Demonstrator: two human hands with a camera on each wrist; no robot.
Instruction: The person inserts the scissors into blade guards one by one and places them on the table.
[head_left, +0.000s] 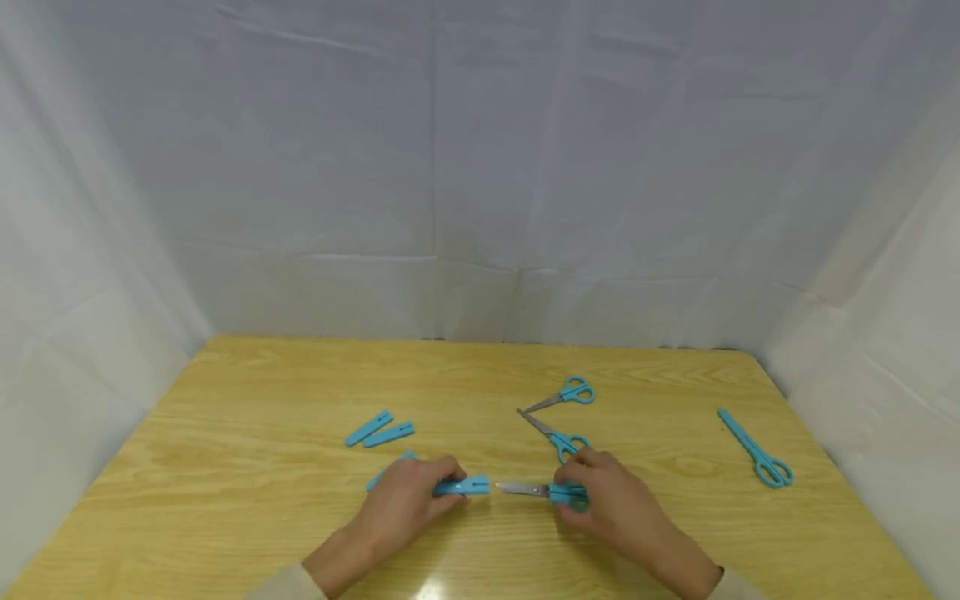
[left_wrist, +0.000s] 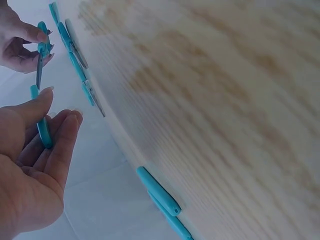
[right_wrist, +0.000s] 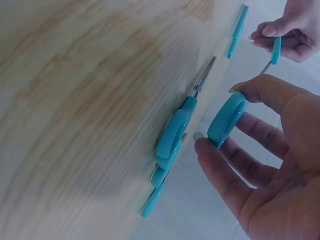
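Note:
My left hand (head_left: pixel 397 502) pinches a light blue scissors sheath (head_left: pixel 471 485) between thumb and fingers, its slotted mouth facing right. My right hand (head_left: pixel 615 498) holds a pair of blue-handled scissors (head_left: pixel 522 489) by the finger loops, blades together and pointing left. The blade tip is right at the sheath's mouth, in line with it. In the right wrist view, thumb and fingertips grip the edges of the blue handle (right_wrist: pixel 227 119). The left wrist view has the held sheath (left_wrist: pixel 44 132) lying across the curved left fingers, with the thumb on it.
Two sheaths (head_left: pixel 388 434) lie left on the wooden table (head_left: pixel 262 500); a third sheath (head_left: pixel 407 455) is partly hidden behind my left hand. Beyond my right hand lie two bare scissors (head_left: pixel 577 390), their tips close together. Sheathed scissors (head_left: pixel 750 445) lie far right. White cloth (head_left: pixel 480 167) surrounds the table.

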